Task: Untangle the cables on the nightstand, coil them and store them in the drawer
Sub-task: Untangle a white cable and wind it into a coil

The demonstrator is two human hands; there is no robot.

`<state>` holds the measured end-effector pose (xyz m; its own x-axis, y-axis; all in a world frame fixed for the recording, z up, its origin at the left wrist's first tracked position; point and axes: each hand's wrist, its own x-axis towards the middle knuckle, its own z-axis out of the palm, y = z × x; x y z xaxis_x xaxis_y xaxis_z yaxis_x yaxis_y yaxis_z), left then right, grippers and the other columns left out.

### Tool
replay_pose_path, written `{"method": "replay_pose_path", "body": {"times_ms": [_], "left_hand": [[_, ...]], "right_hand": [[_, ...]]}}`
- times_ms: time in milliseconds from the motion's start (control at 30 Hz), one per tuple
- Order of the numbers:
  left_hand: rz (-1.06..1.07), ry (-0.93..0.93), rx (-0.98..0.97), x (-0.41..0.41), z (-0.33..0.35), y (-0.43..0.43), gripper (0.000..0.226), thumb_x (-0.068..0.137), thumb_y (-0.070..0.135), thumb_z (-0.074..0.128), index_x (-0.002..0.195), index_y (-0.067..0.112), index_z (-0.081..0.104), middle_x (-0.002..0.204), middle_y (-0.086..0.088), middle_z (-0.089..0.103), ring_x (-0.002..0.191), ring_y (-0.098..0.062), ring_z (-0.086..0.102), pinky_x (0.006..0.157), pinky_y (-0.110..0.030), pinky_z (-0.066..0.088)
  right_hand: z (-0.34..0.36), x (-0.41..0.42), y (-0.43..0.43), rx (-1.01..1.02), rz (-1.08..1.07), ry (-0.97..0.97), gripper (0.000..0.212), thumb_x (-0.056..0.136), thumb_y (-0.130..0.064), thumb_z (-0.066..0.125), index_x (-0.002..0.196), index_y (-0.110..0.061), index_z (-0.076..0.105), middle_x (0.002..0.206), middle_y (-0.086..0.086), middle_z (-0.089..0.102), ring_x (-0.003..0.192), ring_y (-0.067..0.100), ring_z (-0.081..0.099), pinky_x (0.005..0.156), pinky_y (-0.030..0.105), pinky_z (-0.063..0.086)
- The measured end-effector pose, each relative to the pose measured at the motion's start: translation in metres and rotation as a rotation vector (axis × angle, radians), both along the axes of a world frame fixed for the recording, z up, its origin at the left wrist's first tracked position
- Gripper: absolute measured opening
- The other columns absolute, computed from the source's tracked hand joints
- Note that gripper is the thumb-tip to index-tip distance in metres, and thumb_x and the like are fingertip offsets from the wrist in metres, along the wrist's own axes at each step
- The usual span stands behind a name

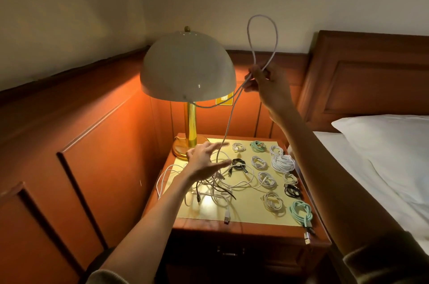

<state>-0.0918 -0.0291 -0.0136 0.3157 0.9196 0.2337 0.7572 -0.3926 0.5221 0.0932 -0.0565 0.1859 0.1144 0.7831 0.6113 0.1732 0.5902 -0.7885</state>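
Right hand (pixel 263 85) pinches cable (pixel 261 15) loop high to clear tangle (pixel 216 188); left hand (pixel 206 161) spread, desk (pixel 250 229) 9 o'clock.

No legible text, brand or number from where I stand. Only candidate: a small yellow rectangular plate (pixel 224 100) on the orange wood wall panel (pixel 92 144), behind the brass lamp stem (pixel 190 123). It carries a pale mark, too blurred to read and partly hidden by the cream dome lampshade (pixel 188 65). Silver USB plug (pixel 307 238) at the front right corner of the dark wooden nightstand (pixel 232 228): too small to tell any marking.
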Motion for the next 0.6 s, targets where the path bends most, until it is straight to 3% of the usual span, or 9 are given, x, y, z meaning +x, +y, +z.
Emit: {"method": "replay_pose_path", "body": {"times_ms": [33, 100, 133, 200, 367, 467, 500, 533, 600], "left_hand": [[-0.009, 0.054, 0.027, 0.005, 0.005, -0.003, 0.049, 0.087, 0.073, 0.049, 0.128, 0.049, 0.058, 0.124, 0.012, 0.056, 0.123, -0.014, 0.047, 0.099, -0.039, 0.023], [0.022, 0.005, -0.016, 0.012, 0.014, -0.005, 0.037, 0.097, 0.058, 0.044, 0.117, 0.039, 0.069, 0.111, 0.015, 0.061, 0.102, -0.012, 0.058, 0.089, -0.038, 0.039], [0.022, -0.153, -0.096, 0.015, 0.022, -0.005, 0.038, 0.098, 0.053, 0.045, 0.116, 0.032, 0.07, 0.111, 0.01, 0.064, 0.092, -0.013, 0.063, 0.077, -0.036, 0.051], [-0.007, -0.46, -0.207, 0.02, 0.04, 0.0, 0.042, 0.102, 0.045, 0.043, 0.114, 0.017, 0.071, 0.109, -0.002, 0.068, 0.081, -0.019, 0.068, 0.054, -0.024, 0.052], [-0.034, -0.933, -0.291, 0.027, 0.072, 0.015, 0.047, 0.108, 0.038, 0.032, 0.103, 0.012, 0.071, 0.072, 0.001, 0.066, 0.058, -0.008, 0.058, 0.052, -0.019, 0.047], [0.003, -0.531, -0.203, 0.021, 0.07, 0.016, 0.047, 0.107, 0.045, 0.032, 0.096, 0.022, 0.071, 0.068, 0.003, 0.057, 0.058, -0.009, 0.054, 0.058, -0.029, 0.048], [-0.003, -0.549, -0.267, 0.021, 0.069, 0.016, 0.047, 0.107, 0.044, 0.032, 0.099, 0.02, 0.072, 0.07, 0.004, 0.055, 0.06, -0.009, 0.052, 0.06, -0.029, 0.049], [-0.022, -0.679, -0.374, 0.019, 0.07, 0.014, 0.046, 0.107, 0.041, 0.033, 0.104, 0.015, 0.071, 0.07, 0.004, 0.052, 0.061, -0.009, 0.049, 0.06, -0.027, 0.049], [-0.056, -1.14, -0.581, 0.015, 0.072, 0.016, 0.041, 0.108, 0.037, 0.033, 0.107, 0.01, 0.064, 0.06, 0.007, 0.042, 0.054, -0.007, 0.039, 0.057, -0.024, 0.043]], "right_hand": [[0.002, -0.001, -0.001, 0.001, 0.002, -0.009, 0.015, 0.103, -0.013, 0.052, 0.095, -0.006, 0.062, 0.079, 0.011, 0.067, 0.066, 0.016, 0.068, 0.062, 0.027, 0.058], [0.004, -0.002, -0.002, 0.022, -0.022, -0.04, 0.015, 0.103, -0.014, 0.053, 0.096, -0.004, 0.062, 0.077, 0.01, 0.067, 0.064, 0.016, 0.067, 0.061, 0.028, 0.057], [0.004, -0.001, -0.002, 0.037, -0.046, -0.061, 0.014, 0.102, -0.014, 0.053, 0.095, -0.006, 0.062, 0.075, 0.009, 0.067, 0.062, 0.017, 0.067, 0.06, 0.03, 0.057], [0.004, 0.004, -0.002, 0.057, -0.086, -0.101, 0.015, 0.102, -0.015, 0.054, 0.093, -0.007, 0.063, 0.071, 0.008, 0.067, 0.06, 0.02, 0.066, 0.061, 0.035, 0.058], [-0.006, 0.012, -0.006, 0.005, -0.094, -0.144, 0.016, 0.102, -0.012, 0.054, 0.092, -0.004, 0.063, 0.07, 0.01, 0.067, 0.059, 0.022, 0.066, 0.062, 0.035, 0.059], [-0.011, 0.014, -0.009, -0.009, -0.072, -0.176, 0.013, 0.101, -0.01, 0.053, 0.09, -0.007, 0.06, 0.071, 0.01, 0.067, 0.061, 0.024, 0.066, 0.061, 0.034, 0.058], [-0.013, 0.014, -0.009, -0.015, -0.066, -0.188, 0.014, 0.101, -0.01, 0.054, 0.089, -0.009, 0.06, 0.071, 0.009, 0.066, 0.061, 0.024, 0.066, 0.061, 0.034, 0.058], [-0.014, 0.015, -0.009, -0.022, -0.058, -0.189, 0.015, 0.101, -0.011, 0.054, 0.087, -0.012, 0.059, 0.071, 0.008, 0.066, 0.061, 0.024, 0.066, 0.06, 0.035, 0.058], [-0.018, 0.016, -0.009, -0.035, -0.044, -0.174, 0.018, 0.102, -0.014, 0.054, 0.084, -0.016, 0.059, 0.071, 0.006, 0.066, 0.06, 0.023, 0.065, 0.058, 0.034, 0.055]]}}
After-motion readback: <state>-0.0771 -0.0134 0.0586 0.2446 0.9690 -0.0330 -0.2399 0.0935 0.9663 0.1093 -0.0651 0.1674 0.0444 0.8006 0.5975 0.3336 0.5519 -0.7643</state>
